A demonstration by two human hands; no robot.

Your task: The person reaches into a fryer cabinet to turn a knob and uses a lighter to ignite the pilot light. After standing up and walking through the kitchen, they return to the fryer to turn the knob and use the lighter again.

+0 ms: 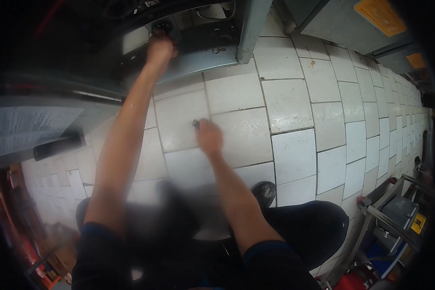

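Note:
My left hand (pixel 160 47) reaches up into the low opening of a metal machine frame (pixel 198 59). Its fingers are closed at a dark round part (pixel 161 26) inside, and whatever they grip is hidden. Lower down, over the tiles, my right hand (pixel 210 137) is closed. A small dark metal piece (pixel 195 124) pokes out between its thumb and fingers, too small and blurred to name. On the frame's ledge, to the right of my left hand, sits a bolt-like fitting (pixel 216 50).
White floor tiles (pixel 295 150) spread below and to the right. A grey metal cabinet (pixel 345 29) stands at the upper right. At the lower right is a cart (pixel 372 212) carrying a grey toolbox (pixel 396 217). A printed sheet (pixel 31 123) hangs on a panel at left.

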